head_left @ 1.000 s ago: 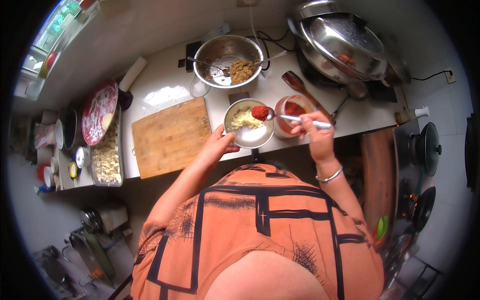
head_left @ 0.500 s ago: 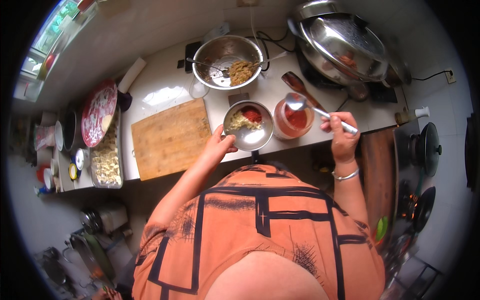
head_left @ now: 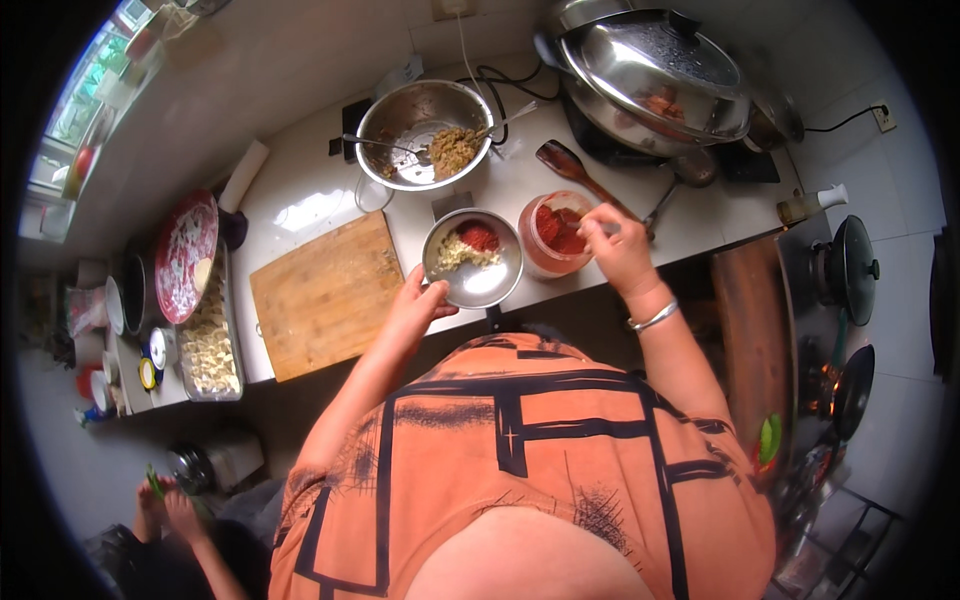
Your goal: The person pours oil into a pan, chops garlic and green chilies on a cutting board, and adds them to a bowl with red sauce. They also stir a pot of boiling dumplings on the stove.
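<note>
My left hand [head_left: 412, 308] grips the lower left rim of a small metal bowl [head_left: 484, 285] at the counter's front edge. Inside it, chopped pale garlic-like bits [head_left: 458, 252] lie beside a heap of red powder [head_left: 480, 236]. Just right of the bowl stands a wide clear jar [head_left: 556, 262] of red chili-like powder [head_left: 560, 228]. Over the jar's right side, my right hand [head_left: 618, 245] is closed round a spoon, whose head is down in the powder and mostly hidden.
Behind are a steel bowl [head_left: 376, 170] of brown minced filling and a large lidded pan [head_left: 655, 80]. A wooden spatula [head_left: 580, 175] lies behind the jar. Left are a cutting board [head_left: 325, 295] and a tray [head_left: 215, 385] of pale pieces. Another person's hands [head_left: 180, 510] hold something green, lower left.
My right hand has moved left and lowered the spoon into the jar; before, the spoon was raised above it. My left hand keeps its hold on the bowl. Another person's hands have come into view.
</note>
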Tool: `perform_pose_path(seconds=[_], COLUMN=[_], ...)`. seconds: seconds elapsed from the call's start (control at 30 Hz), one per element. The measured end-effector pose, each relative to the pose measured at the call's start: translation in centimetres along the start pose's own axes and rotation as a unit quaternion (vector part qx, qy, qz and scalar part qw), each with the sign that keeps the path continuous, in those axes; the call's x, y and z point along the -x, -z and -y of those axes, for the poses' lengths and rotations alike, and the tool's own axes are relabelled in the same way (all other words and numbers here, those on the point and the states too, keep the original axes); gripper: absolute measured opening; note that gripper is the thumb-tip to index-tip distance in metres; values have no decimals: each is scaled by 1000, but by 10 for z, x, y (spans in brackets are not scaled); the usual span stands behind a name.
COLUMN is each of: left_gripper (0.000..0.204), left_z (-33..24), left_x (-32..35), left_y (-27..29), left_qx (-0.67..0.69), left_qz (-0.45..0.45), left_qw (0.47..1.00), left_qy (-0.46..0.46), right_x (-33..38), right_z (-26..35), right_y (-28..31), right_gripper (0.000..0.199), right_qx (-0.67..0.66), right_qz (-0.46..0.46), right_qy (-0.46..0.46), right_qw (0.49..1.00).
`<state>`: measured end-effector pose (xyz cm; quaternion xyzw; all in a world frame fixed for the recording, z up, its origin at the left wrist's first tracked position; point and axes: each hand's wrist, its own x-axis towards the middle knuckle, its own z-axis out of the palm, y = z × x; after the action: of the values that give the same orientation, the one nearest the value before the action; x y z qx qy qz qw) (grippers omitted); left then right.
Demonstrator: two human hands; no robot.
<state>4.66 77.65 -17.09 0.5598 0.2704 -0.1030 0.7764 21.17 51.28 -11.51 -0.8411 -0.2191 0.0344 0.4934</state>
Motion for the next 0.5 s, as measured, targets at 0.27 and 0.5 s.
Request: perform_pose_path(seconds=[0.27, 0.5], left_gripper=[38, 41], left_z=[-1, 1], left_x=[7, 6], left_y=[-5, -7], left_qx=[2, 4], left_qz=[-18, -13], left_qw=[1000, 1000], left_qy=[-9, -11], right_x=[0, 1], right_z=[-3, -5], right_y=[16, 1], right_gripper=[11, 10], right_qx=[76, -162], right_qz=[-26, 24], right_qy=[-30, -127], right_qw=[996, 978])
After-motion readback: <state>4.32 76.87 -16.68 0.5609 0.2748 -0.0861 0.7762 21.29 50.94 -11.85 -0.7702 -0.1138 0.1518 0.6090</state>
